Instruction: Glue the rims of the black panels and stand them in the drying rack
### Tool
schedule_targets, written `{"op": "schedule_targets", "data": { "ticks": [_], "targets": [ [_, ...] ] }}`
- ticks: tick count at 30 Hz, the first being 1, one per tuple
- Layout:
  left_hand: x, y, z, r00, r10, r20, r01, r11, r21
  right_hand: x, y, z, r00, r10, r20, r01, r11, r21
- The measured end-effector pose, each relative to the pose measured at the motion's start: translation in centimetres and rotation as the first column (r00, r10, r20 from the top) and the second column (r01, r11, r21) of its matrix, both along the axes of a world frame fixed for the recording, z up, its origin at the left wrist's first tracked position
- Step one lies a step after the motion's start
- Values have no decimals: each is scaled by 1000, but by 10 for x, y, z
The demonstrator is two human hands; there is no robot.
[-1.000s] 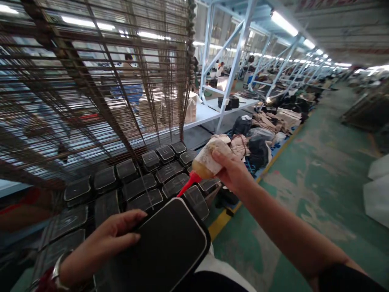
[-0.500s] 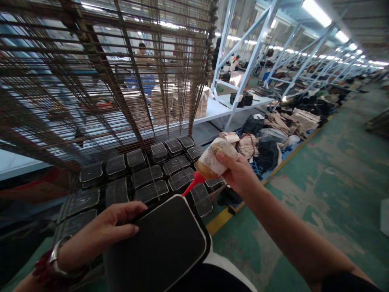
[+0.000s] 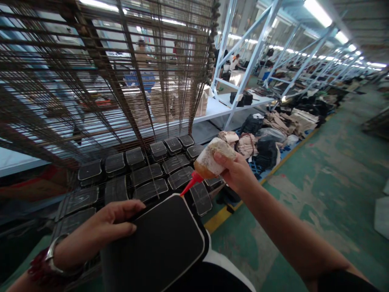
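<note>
My left hand point(image 3: 100, 233) grips the near-left edge of a black rounded panel with a white rim point(image 3: 161, 243), thumb on top, holding it above my lap. My right hand point(image 3: 235, 172) is closed round a squeeze bottle of amber glue point(image 3: 211, 160) tilted downward. Its red nozzle point(image 3: 188, 187) points at the panel's far edge, its tip touching or just above the rim. A watch and red band sit on my left wrist.
Several black panels point(image 3: 146, 174) lie in rows on a wire rack shelf ahead, under more tilted wire shelves point(image 3: 106, 69). Piles of bags and material point(image 3: 267, 138) lie right of the rack by a yellow floor line. Green floor point(image 3: 319, 182) spreads right. People work far off.
The view swung left and steadied. The bottle's nozzle dropped slightly closer to the panel's far edge; both hands keep their hold.
</note>
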State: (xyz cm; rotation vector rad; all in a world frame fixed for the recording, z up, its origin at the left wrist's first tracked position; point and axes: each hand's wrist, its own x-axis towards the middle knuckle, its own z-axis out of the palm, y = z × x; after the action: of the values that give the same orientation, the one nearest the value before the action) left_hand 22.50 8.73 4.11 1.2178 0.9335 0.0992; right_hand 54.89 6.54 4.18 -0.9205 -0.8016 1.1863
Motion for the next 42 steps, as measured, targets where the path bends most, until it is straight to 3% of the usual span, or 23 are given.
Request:
{"op": "schedule_targets", "data": {
  "ticks": [7,17,26,35,42],
  "targets": [
    [-1,3,1,999,37,-2,-37,999,-13,0,-7,3,999,-27,-24,26,999,-26],
    [7,-3,7,957,292,-3,-291,955,63,5,-25,-1,999,-27,22,28,998,-58],
    [3,-3,7,926,378,-2,-378,925,35,8,-38,-4,1000,-13,14,14,997,-77],
    [-3,-7,1,841,539,41,-539,842,-11,9,-41,-10,992,-96,-85,90,993,-74],
    [1,-14,-5,756,652,55,-650,758,-60,5,-29,-15,943,-305,-131,290,949,-122]
  ]
}}
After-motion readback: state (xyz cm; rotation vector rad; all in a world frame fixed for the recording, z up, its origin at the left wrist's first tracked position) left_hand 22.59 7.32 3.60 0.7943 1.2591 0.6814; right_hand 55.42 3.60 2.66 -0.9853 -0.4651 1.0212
